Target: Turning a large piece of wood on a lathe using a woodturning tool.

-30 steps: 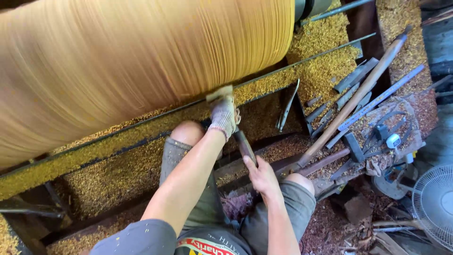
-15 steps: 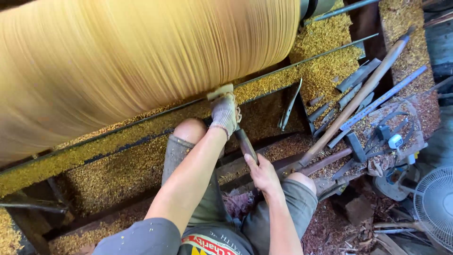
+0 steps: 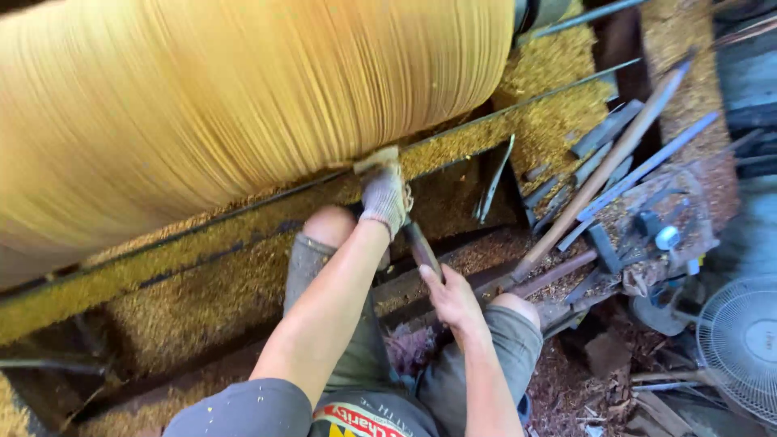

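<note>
From here I see my left hand (image 3: 384, 194), in a grey work glove, clenched around the front of a long turning tool (image 3: 422, 248) right where it crosses the metal tool rest (image 3: 243, 212), its tip pressed against the big pale wooden cylinder (image 3: 243, 97). My bare right hand (image 3: 453, 299) grips the tool's dark handle lower down, beside my knee. The trough under the rest, the lathe bed (image 3: 162, 316), holds a thick layer of yellow wood shavings (image 3: 186, 299). The tool's cutting end is hidden behind the glove, and the cylinder is streaked with blur and cut off at the top and left edges. A long wooden pole (image 3: 603, 166) leans among loose metal bars at the bed's right end, and a fan (image 3: 740, 348) is cropped at the right edge.
</note>
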